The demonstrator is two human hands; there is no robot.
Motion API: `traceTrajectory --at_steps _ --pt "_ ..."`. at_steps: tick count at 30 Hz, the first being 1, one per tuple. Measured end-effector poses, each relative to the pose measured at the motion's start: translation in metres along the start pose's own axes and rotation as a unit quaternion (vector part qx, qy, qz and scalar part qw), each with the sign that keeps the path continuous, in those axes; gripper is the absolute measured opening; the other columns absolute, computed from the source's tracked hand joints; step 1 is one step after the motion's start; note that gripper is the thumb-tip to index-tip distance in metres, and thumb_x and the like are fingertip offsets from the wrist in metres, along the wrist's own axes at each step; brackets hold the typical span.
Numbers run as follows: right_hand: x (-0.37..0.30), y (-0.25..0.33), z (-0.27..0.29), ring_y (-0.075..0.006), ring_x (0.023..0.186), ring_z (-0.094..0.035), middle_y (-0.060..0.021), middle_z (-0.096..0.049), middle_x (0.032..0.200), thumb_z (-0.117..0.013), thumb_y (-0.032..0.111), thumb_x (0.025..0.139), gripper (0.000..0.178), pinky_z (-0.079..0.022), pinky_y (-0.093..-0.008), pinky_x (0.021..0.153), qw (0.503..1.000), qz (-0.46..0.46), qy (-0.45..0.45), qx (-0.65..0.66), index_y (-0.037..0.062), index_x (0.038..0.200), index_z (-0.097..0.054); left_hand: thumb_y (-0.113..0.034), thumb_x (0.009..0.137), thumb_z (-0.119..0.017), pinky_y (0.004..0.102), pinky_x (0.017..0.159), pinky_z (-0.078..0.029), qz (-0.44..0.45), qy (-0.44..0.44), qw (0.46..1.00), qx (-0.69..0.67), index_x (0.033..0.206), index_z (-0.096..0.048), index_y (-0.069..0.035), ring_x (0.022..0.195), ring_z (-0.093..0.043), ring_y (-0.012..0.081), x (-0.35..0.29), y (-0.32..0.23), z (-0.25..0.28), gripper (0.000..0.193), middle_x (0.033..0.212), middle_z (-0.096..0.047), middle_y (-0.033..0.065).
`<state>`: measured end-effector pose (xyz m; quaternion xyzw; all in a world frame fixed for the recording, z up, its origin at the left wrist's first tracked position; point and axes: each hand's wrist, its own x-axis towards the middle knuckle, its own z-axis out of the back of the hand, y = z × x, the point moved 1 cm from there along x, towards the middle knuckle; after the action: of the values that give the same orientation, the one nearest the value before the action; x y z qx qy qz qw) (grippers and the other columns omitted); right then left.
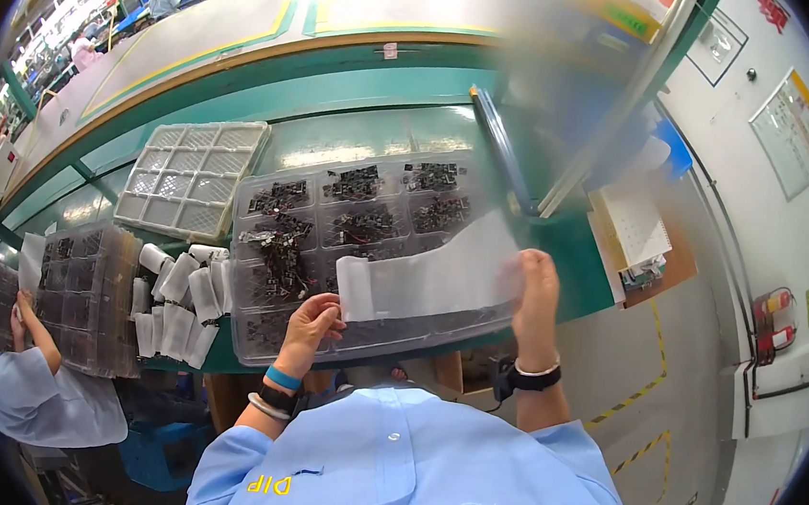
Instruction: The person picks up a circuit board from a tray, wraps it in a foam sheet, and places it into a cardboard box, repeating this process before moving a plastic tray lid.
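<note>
A long, white, thin sheet (441, 280) stretches between my hands above a clear plastic tray (241, 339). Its left end curls over, and its right end rises higher. My left hand (313, 326) is closed in a pinch at the sheet's near left corner. Gripping the right end is my right hand (537, 298), its fingertips slightly blurred and partly behind the sheet. Under the sheet, the tray's compartments hold heaps of small black electronic parts (361, 222) with fine wires. The sheet hides several of the near compartments.
Left of the tray lie several white rolled pieces (194, 297). An off-white divided tray (185, 176) sits behind them. Farther left, a co-worker in light blue (55, 395) reaches to a stack of clear trays (88, 297). A green post (619, 108) and a paper-filled box (632, 234) stand at right.
</note>
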<state>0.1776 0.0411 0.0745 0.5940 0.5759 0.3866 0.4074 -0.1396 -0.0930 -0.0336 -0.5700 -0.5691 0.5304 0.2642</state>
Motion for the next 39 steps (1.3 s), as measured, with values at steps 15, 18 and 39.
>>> traceTrajectory --at_steps 15,18,39 --pt "-0.022 -0.033 -0.033 -0.0128 0.079 -0.063 -0.0047 -0.065 0.089 -0.053 0.02 0.1 0.016 -0.052 -0.0272 0.072 0.993 -0.026 0.115 0.001 0.0053 0.103 -0.056 -0.025 0.08 -0.072 0.0309 0.061 -0.048 -0.13 -0.082 0.913 0.379 0.091 -0.057 0.001 0.066 -0.057 0.0161 0.062 0.027 -0.035 0.032 0.073 -0.057 0.006" --pt "-0.027 -0.039 -0.033 -0.0123 0.083 -0.062 -0.0037 -0.063 0.092 -0.052 0.021 0.1 0.017 -0.05 -0.027 0.077 0.996 0.029 0.081 -0.029 0.0053 0.103 -0.056 -0.021 0.083 -0.07 0.028 0.061 -0.046 -0.154 -0.069 0.922 0.349 0.091 -0.057 0.0 0.067 -0.055 0.0131 0.033 -0.01 -0.073 0.026 0.071 -0.056 0.003" --pt "-0.135 -0.066 -0.124 -0.0063 0.092 -0.058 0.0 -0.062 0.102 -0.061 0.016 0.096 0.025 -0.048 -0.0219 0.08 0.99 -0.031 0.135 0.032 0.0034 0.118 -0.057 -0.025 0.09 -0.065 0.0339 0.085 -0.05 -0.114 0.012 0.993 -0.013 0.148 -0.022 -0.005 0.113 -0.052 0.0199 -0.104 -0.079 0.019 0.076 0.135 -0.043 0.0134"
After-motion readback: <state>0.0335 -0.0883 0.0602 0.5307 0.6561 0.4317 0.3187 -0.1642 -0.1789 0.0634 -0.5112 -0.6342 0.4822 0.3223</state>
